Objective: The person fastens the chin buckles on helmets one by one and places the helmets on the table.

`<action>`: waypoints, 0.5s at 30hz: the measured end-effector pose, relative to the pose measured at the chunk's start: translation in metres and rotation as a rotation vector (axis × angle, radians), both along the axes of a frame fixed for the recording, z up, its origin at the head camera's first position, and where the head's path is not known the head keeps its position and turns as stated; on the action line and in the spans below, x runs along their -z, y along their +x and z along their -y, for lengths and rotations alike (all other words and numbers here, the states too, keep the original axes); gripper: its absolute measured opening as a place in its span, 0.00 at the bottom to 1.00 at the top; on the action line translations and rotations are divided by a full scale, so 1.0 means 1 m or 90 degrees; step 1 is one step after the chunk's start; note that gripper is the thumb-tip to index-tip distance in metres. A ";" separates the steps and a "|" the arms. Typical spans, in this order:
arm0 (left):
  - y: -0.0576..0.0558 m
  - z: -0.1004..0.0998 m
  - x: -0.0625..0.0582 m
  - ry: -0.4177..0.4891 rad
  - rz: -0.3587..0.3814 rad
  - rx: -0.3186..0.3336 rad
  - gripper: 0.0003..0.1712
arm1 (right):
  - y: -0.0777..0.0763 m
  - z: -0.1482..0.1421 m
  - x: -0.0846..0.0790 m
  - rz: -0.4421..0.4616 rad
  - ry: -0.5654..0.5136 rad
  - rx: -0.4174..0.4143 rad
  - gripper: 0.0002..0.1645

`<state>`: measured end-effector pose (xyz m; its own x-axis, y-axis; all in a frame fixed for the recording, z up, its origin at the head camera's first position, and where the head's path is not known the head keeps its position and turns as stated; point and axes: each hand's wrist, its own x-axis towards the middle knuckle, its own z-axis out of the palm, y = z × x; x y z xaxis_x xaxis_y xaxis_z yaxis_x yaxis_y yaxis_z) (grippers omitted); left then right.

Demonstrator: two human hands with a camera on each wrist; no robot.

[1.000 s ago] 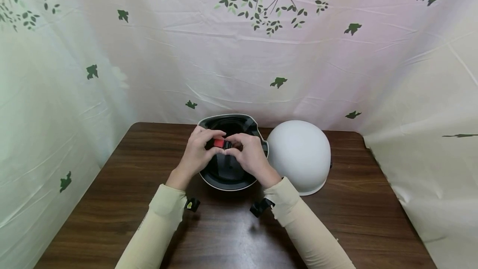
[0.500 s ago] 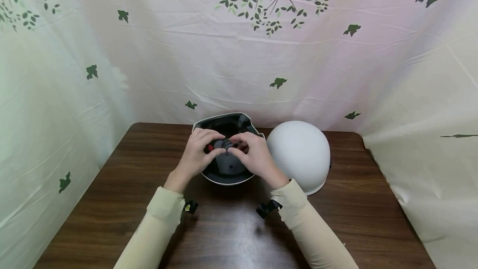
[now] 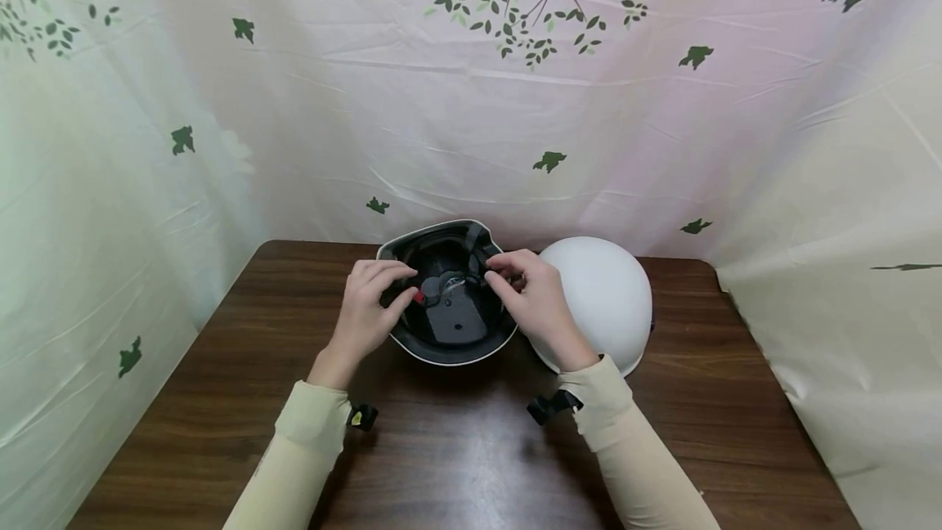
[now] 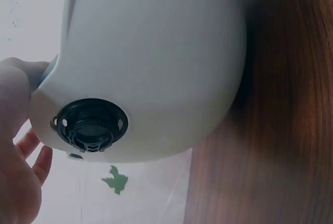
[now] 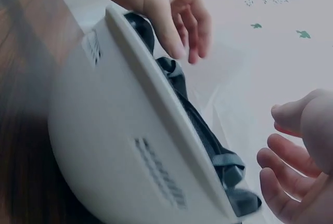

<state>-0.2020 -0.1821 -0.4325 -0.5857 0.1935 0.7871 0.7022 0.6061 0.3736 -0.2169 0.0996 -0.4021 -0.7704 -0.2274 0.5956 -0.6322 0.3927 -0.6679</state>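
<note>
The helmet (image 4: 156, 63) is white, its lining (image 3: 459, 316) black, the table (image 3: 199, 399) brown wood-grained.

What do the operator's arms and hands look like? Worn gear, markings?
Left hand and right hand: no gloves. Left sleeve and right sleeve: long, plain-looking, pale cream. Each wrist carries a small black device; the left device shows a yellow mark, the right device none visible.
</note>
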 end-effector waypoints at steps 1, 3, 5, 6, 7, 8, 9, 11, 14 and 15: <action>0.000 0.002 0.001 0.006 -0.002 -0.007 0.17 | 0.000 -0.002 0.000 0.001 -0.003 0.005 0.10; 0.001 0.005 0.002 0.014 -0.007 -0.021 0.16 | 0.000 -0.007 0.002 0.007 -0.004 0.015 0.10; 0.003 0.008 0.004 0.025 -0.012 -0.029 0.15 | 0.000 -0.011 0.003 0.016 -0.007 0.024 0.10; 0.004 0.008 0.004 0.029 -0.012 -0.031 0.14 | 0.001 -0.013 0.004 0.023 -0.011 0.026 0.10; 0.005 0.010 0.006 0.035 -0.012 -0.032 0.13 | 0.001 -0.015 0.005 0.029 -0.013 0.032 0.10; 0.006 0.011 0.007 0.040 -0.010 -0.034 0.12 | 0.002 -0.017 0.005 0.033 -0.015 0.036 0.10; 0.007 0.011 0.009 0.045 -0.008 -0.035 0.12 | 0.002 -0.019 0.006 0.035 -0.015 0.041 0.10; 0.009 0.014 0.012 0.053 0.000 -0.036 0.12 | 0.003 -0.022 0.007 0.040 -0.012 0.050 0.11; 0.011 0.017 0.016 0.063 0.012 -0.045 0.12 | 0.004 -0.028 0.009 0.047 0.003 0.056 0.13; 0.012 0.018 0.017 0.065 0.017 -0.048 0.12 | 0.004 -0.029 0.010 0.051 0.011 0.055 0.14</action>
<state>-0.1895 -0.2004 -0.4493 -0.6164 0.0679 0.7845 0.6448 0.6154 0.4533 -0.2125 0.1289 -0.4124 -0.8324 -0.1676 0.5282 -0.5405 0.4560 -0.7071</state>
